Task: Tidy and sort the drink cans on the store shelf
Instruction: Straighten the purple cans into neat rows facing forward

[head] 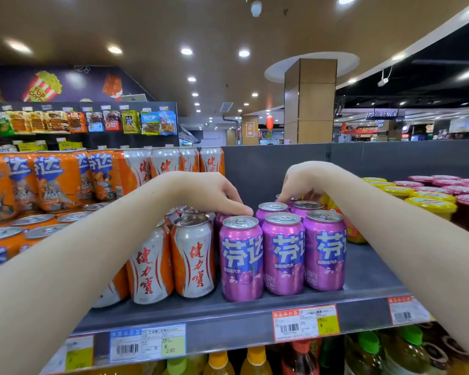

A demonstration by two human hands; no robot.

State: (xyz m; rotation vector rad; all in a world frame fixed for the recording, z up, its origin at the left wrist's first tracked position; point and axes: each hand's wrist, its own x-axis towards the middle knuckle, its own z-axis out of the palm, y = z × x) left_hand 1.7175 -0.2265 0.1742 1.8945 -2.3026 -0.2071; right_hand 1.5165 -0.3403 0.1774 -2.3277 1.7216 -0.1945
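Purple cans stand in rows mid-shelf, three in front (283, 255) and more behind (306, 208). To their left are white-and-orange cans (192, 258), and further left orange cans (57, 180) are stacked in shrink-wrapped packs. My left hand (214, 193) reaches down with curled fingers over a second-row purple can (222, 219) that is mostly hidden, thumb near the front-left can's rim. My right hand (301, 182) curls its fingertips on the top of a back-row purple can (283, 198). Both forearms stretch in from the bottom corners.
The grey shelf (228, 323) has price tags (305, 322) on its front edge and a grey back panel (255, 174). Jars with yellow lids (431, 203) and pink lids (444, 182) fill the right. Bottles (255, 361) stand on the shelf below. Snack bags (92, 123) hang far left.
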